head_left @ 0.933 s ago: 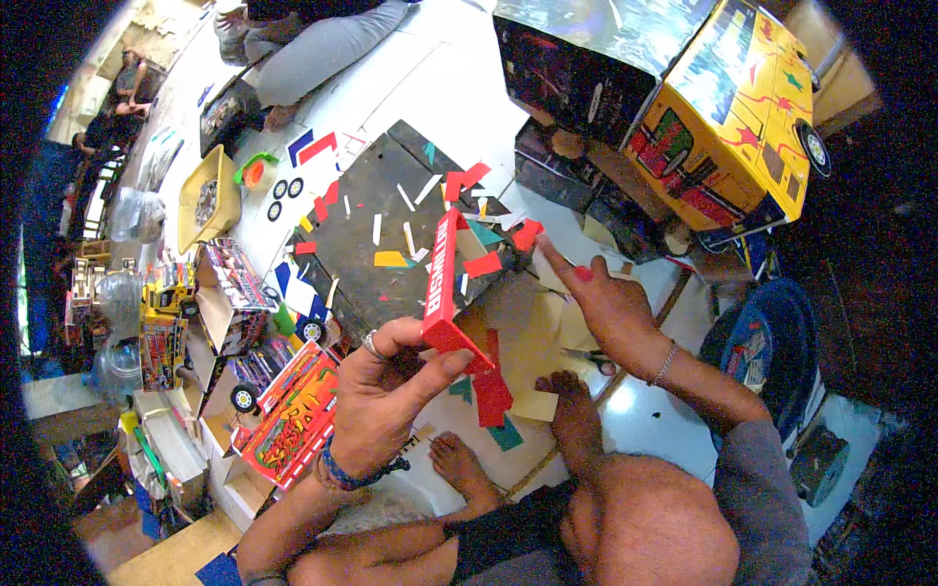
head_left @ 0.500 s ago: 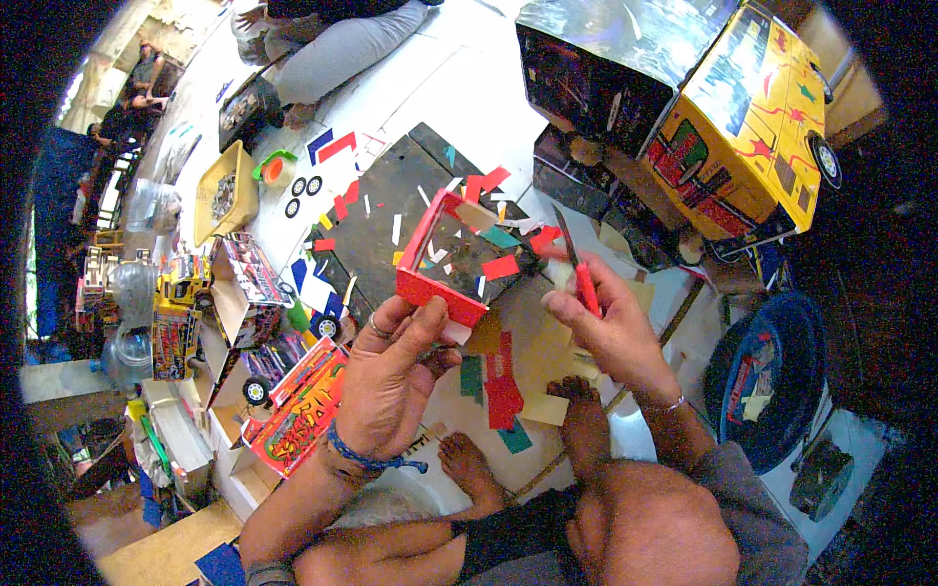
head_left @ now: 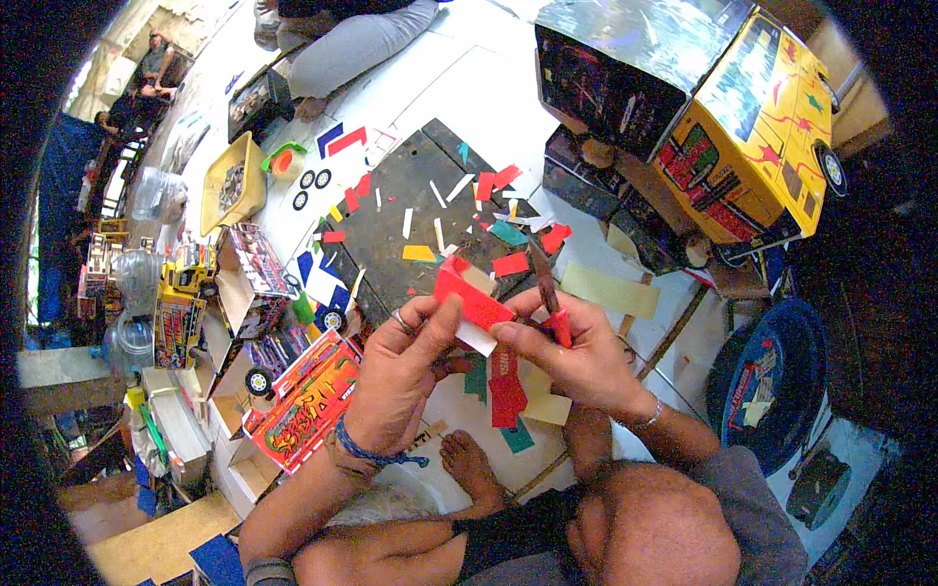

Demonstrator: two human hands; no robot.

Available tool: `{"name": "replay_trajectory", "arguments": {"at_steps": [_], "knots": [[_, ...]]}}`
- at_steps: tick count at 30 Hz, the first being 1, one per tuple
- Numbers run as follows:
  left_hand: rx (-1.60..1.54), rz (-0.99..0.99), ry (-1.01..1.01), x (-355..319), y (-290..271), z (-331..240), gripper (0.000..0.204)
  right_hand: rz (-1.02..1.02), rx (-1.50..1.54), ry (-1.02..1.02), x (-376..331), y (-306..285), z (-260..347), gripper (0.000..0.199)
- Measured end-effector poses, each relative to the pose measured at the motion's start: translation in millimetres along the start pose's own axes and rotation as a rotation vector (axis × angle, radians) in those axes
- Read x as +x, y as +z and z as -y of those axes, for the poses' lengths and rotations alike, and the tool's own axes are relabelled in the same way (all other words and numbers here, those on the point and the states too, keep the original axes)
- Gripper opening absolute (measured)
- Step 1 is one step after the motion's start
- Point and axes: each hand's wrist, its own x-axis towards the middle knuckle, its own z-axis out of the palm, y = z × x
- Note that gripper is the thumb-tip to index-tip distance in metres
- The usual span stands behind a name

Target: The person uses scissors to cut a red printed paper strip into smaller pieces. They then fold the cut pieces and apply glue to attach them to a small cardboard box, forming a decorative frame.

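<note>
My left hand point(head_left: 405, 366) grips a small red box-shaped piece point(head_left: 471, 298) by its near left side, thumb on its red face. A white flap point(head_left: 476, 339) hangs under its lower edge. The fingers of my right hand point(head_left: 576, 352) close around a red-handled knife point(head_left: 555, 311), its dark blade pointing up and away. My right thumb and fingertips touch the right end of the red piece. Below both hands lies a dark board point(head_left: 381, 244), strewn with red, white, yellow and green scraps.
Toy trucks point(head_left: 303, 400) and wheels stand at left, near a yellow tray point(head_left: 234, 181). A large yellow-fronted truck model point(head_left: 747, 127) is at the far right, a blue tub point(head_left: 772, 381) at right. Another person's grey-clad leg point(head_left: 362, 49) rests at the top.
My right hand has moved left and in to the red piece, bringing the knife along. The red piece has turned, so its open frame shows less.
</note>
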Motion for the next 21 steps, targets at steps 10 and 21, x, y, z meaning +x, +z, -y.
{"name": "replay_trajectory", "arguments": {"at_steps": [10,21], "knots": [[0.382,-0.152,0.313,5,-3,-7,0.019,-0.003,0.004,0.261,-9,-10,16,0.023],[0.625,0.31,0.042,-8,-7,-31,0.035,0.259,-0.017,0.319,-9,-30,22,0.018]]}}
